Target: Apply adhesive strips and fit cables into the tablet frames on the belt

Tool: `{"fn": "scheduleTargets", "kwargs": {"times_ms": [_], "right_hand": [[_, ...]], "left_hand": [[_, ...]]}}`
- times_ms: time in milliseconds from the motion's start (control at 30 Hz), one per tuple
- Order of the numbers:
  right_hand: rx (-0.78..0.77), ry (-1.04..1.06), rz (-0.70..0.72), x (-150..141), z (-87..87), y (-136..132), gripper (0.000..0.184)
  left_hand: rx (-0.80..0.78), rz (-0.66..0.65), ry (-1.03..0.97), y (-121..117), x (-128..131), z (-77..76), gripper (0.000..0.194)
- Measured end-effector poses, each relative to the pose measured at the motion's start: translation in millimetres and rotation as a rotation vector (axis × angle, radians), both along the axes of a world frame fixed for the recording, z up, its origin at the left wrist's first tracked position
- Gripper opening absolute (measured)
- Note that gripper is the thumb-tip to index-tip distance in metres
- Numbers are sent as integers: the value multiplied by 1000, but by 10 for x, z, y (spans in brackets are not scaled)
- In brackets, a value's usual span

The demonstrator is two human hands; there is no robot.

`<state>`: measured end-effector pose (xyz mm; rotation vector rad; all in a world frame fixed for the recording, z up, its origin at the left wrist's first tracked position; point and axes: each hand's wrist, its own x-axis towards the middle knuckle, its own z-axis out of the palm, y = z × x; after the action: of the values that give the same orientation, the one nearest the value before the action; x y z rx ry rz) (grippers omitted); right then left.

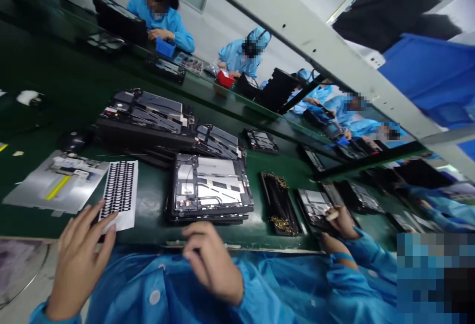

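My left hand (83, 257) is at the left, fingers stretched and apart, their tips over the lower edge of a white sheet (128, 217) with rows of small black stickers. My right hand (215, 264) is curled above the table's front edge, index finger and thumb bent toward each other. Whether a small piece is between them I cannot make out. Just beyond that hand lies a stack of black-framed electronic device housings (211, 185), its top one showing silver panels and cables. A thin silver panel (33, 190) with a yellow strip lies left of the sheet.
More device housings (148, 111) are stacked behind. A black tray (278, 205) of parts with gold-coloured ends stands to the right. Beside it a co-worker's hands (341, 222) work on another housing. People in blue sit across the green table (156, 215); a beam (315, 42) crosses overhead.
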<state>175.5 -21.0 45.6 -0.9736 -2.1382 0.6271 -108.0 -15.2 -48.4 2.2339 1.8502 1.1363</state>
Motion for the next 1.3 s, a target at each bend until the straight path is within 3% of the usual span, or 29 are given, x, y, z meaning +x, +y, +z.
{"fn": "scheduleTargets", "kwargs": {"times_ms": [67,133,233,300,700,867,1067,1300], "right_hand": [[54,-72,-176,365,13,4,15],[102,-138,-271,607,-29,74,19],[158,-169,-326,757,-95,181,19],[174,-163,-352,785,-111,210,17],[141,-128,-426,1007,-164,180,15],[164,-148,-281,863,-143,247,16],[230,-219,-240,698,-155,369,13],[297,-344,-229,656,-153,439,10]], "left_hand": [[89,-12,-55,7,274,220,20],[147,-141,-54,29,592,428,20],[177,-321,-30,101,1006,633,22],[179,-355,-51,163,1175,687,22],[75,-216,-156,325,1209,606,28],[144,-339,-38,368,1307,655,24],[30,-421,-95,515,1455,799,10],[-20,-478,-88,518,1454,732,11]]}}
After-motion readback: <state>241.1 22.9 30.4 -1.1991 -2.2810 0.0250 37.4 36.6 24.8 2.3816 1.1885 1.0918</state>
